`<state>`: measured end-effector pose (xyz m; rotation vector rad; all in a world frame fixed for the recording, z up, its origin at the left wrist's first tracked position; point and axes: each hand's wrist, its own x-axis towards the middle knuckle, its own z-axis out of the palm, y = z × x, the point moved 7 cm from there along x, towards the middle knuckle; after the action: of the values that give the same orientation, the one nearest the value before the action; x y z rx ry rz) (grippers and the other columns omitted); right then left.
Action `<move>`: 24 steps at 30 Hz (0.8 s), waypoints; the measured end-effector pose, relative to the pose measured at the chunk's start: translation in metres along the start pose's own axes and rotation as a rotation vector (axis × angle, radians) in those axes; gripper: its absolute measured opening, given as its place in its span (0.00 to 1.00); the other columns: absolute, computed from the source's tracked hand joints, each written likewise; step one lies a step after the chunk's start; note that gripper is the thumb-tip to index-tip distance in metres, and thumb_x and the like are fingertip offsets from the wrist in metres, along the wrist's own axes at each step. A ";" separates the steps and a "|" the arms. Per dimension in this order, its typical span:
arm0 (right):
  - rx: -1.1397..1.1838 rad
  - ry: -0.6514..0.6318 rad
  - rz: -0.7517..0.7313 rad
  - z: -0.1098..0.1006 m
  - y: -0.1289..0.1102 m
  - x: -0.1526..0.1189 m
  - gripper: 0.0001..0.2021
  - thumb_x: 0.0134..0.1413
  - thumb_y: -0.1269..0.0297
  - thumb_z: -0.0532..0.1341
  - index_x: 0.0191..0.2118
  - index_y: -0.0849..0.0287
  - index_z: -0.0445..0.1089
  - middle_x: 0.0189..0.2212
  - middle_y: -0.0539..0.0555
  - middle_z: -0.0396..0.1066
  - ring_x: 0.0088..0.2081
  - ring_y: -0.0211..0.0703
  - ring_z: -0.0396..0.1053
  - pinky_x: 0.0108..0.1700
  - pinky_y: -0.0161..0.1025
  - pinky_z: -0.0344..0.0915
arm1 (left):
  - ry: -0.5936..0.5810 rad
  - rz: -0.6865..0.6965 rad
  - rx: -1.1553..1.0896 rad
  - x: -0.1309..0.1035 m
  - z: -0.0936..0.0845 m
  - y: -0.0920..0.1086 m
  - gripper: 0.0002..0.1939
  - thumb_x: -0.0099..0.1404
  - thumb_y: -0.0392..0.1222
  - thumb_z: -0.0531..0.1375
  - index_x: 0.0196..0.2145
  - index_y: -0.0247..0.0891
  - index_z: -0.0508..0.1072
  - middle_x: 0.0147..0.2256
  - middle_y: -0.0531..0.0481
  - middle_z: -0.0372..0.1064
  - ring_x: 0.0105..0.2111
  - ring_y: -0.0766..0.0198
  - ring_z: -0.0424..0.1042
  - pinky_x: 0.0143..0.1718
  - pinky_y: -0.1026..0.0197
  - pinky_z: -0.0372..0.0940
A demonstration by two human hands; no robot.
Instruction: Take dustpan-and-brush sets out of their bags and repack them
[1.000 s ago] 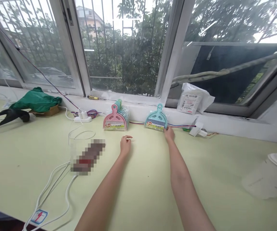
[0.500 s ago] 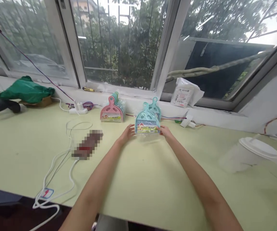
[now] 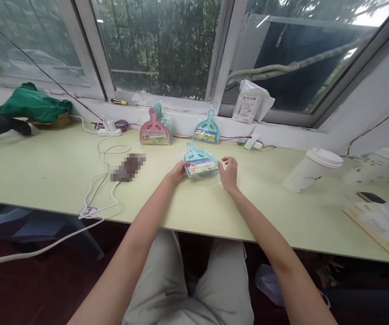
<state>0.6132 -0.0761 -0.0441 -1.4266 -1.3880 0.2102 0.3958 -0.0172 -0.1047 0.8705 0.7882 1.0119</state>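
Observation:
A light-blue mini dustpan and brush set [image 3: 201, 163] in clear wrapping is tilted back above the pale green table, in front of me. My left hand [image 3: 177, 171] grips its left edge, thumb over the front. At its right edge is my right hand [image 3: 229, 174], fingers apart and curved, with the thumb close to the wrapping; whether it touches I cannot tell. Behind stands another light-blue dustpan set [image 3: 206, 131], upright against the wall. To its left leans a row of wrapped dustpan sets [image 3: 155, 128], a pink one foremost and green-blue ones behind.
On the left lie white cables [image 3: 94, 194], a blurred-out object [image 3: 128, 167], a power strip [image 3: 109, 132] and a green bag [image 3: 32, 104]. Lidded white cups [image 3: 312, 169] and a tissue pack [image 3: 380, 225] stand at the right. A white packet [image 3: 252, 103] rests on the sill.
The held dustpan set has come away from the one behind it, toward me and tipped back. My right hand has opened from its right edge. The view has tilted down.

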 end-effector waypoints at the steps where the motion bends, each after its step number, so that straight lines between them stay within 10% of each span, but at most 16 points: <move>1: 0.046 -0.066 0.007 0.005 -0.006 -0.007 0.12 0.57 0.54 0.57 0.34 0.58 0.68 0.37 0.57 0.73 0.40 0.46 0.69 0.46 0.43 0.67 | 0.026 0.023 -0.016 -0.003 0.000 0.002 0.22 0.56 0.32 0.56 0.50 0.31 0.67 0.38 0.43 0.76 0.38 0.57 0.76 0.44 0.54 0.71; 5: 0.389 -0.443 0.417 0.043 0.001 -0.035 0.19 0.58 0.48 0.56 0.25 0.59 0.68 0.22 0.55 0.71 0.25 0.44 0.71 0.31 0.41 0.71 | 0.070 0.090 -0.012 -0.015 0.007 0.007 0.20 0.57 0.35 0.56 0.48 0.31 0.69 0.40 0.40 0.75 0.40 0.54 0.75 0.46 0.50 0.70; 15: 0.651 -0.187 0.536 0.014 0.040 -0.017 0.09 0.46 0.64 0.68 0.33 0.61 0.72 0.30 0.51 0.76 0.28 0.34 0.73 0.26 0.28 0.69 | -0.105 0.095 0.228 -0.017 0.021 0.010 0.19 0.60 0.53 0.59 0.42 0.37 0.73 0.40 0.43 0.74 0.42 0.54 0.73 0.43 0.54 0.69; 24: 0.701 -0.276 0.588 -0.006 0.031 -0.006 0.09 0.41 0.73 0.70 0.33 0.63 0.73 0.26 0.53 0.77 0.27 0.40 0.75 0.32 0.35 0.76 | 0.321 0.208 0.057 -0.013 -0.020 0.036 0.14 0.66 0.43 0.51 0.38 0.30 0.72 0.30 0.43 0.73 0.32 0.60 0.74 0.40 0.56 0.69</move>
<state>0.6346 -0.0760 -0.0676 -1.1789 -0.9130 1.1871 0.3605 -0.0146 -0.0794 0.8628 1.0154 1.3399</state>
